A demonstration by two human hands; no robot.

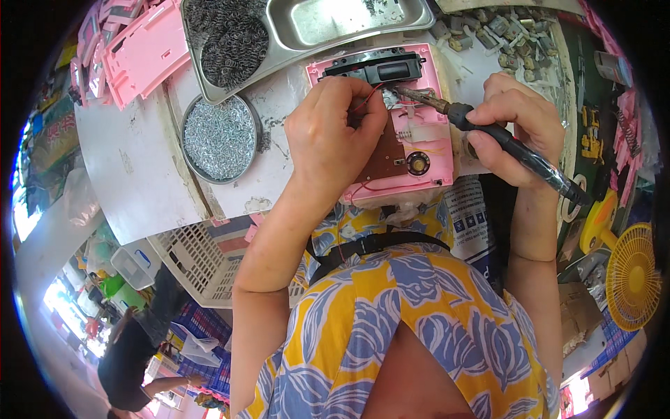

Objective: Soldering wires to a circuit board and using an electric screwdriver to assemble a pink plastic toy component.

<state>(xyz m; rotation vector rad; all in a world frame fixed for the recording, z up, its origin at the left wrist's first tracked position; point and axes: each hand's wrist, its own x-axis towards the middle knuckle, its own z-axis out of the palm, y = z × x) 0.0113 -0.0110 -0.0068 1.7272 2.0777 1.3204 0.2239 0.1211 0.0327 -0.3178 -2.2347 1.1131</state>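
Observation:
A pink plastic housing (pixel 441 174) lies on the bench before me. It holds a black moulded part (pixel 377 68) along its far side, a brown board (pixel 385 159) and a small round black-and-copper part (pixel 418 163). My left hand (pixel 328 129) is closed over the housing's left side, pinching a thin red wire (pixel 370 96). In my right hand (pixel 520 122) is a soldering iron (pixel 506 142), gripped by its black handle. Its tip points left, close to the wire's end below the black part; whether they touch I cannot tell.
A metal tray (pixel 293 45) with dark coiled springs (pixel 234 52) stands beyond the housing. Left of it is a round dish (pixel 257 122) of small silvery pieces. Small metal motors (pixel 499 31) lie at the far right, pink shells (pixel 146 52) at the far left. A yellow fan (pixel 634 276) stands right.

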